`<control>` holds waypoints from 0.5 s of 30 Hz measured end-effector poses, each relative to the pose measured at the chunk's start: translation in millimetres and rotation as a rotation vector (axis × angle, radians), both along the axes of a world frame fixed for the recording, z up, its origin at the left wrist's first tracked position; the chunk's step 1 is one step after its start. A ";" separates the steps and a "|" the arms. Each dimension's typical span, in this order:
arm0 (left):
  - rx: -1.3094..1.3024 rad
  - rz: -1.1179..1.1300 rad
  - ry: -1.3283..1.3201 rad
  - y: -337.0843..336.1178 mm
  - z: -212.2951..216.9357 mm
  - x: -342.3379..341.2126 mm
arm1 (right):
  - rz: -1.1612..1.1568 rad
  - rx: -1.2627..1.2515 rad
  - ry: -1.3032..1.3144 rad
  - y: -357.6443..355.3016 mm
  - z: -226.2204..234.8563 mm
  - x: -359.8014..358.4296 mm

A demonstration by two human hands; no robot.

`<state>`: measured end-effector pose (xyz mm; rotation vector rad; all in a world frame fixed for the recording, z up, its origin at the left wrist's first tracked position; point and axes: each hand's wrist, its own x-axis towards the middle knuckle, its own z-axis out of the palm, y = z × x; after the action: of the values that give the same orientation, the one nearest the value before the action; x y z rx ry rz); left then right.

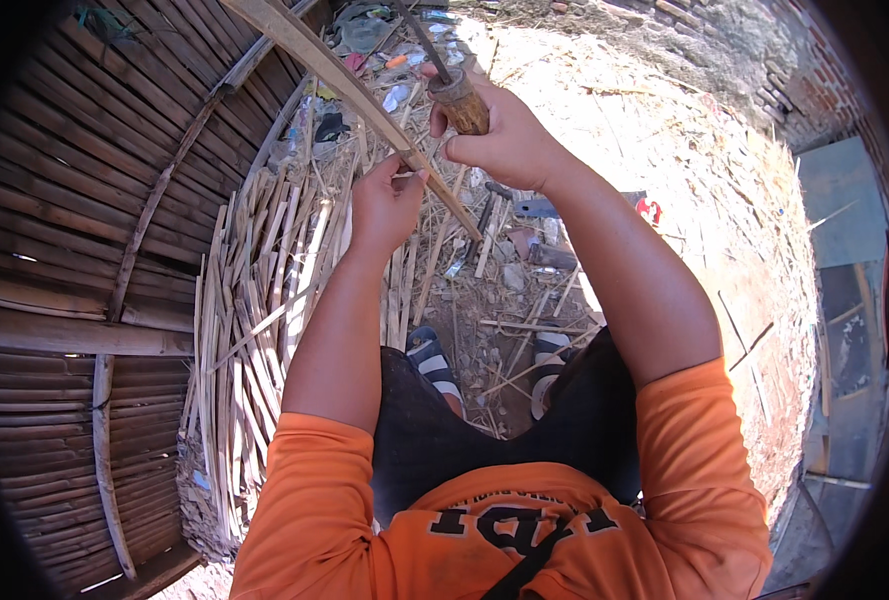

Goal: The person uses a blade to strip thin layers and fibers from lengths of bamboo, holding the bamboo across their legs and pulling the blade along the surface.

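A long pale bamboo strip [324, 62] runs from the top of the view down to the right, ending near the ground. My left hand [384, 205] grips this strip from below, about two thirds of the way down. My right hand [499, 135] is closed around the round wooden handle of a knife [457, 100], whose dark blade rises toward the top edge. The knife handle is held just right of the strip, close above my left hand. Whether the blade touches the strip is not clear.
A heap of split bamboo slats [254, 330] lies on the ground to my left, against a woven bamboo wall [74, 230]. Scraps, shavings and litter cover the dirt around my sandalled feet [434, 360]. A brick wall [814, 90] stands at the far right.
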<state>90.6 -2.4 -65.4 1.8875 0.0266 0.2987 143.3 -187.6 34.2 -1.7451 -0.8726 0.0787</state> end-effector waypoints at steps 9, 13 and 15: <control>0.359 0.039 -0.136 -11.4 -24.3 8.5 | -0.119 0.147 0.245 38.1 -29.6 -12.5; 0.399 -0.061 -0.125 -9.6 -20.6 4.6 | -0.148 0.290 0.398 41.1 -50.9 -8.7; 0.211 -0.012 -0.097 7.4 -11.4 6.5 | -0.179 0.238 0.362 32.5 -56.9 -6.4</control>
<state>97.1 5.0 -76.8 2.0785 -0.0852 0.3973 136.9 -155.1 -22.8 -1.5160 -0.4404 0.1598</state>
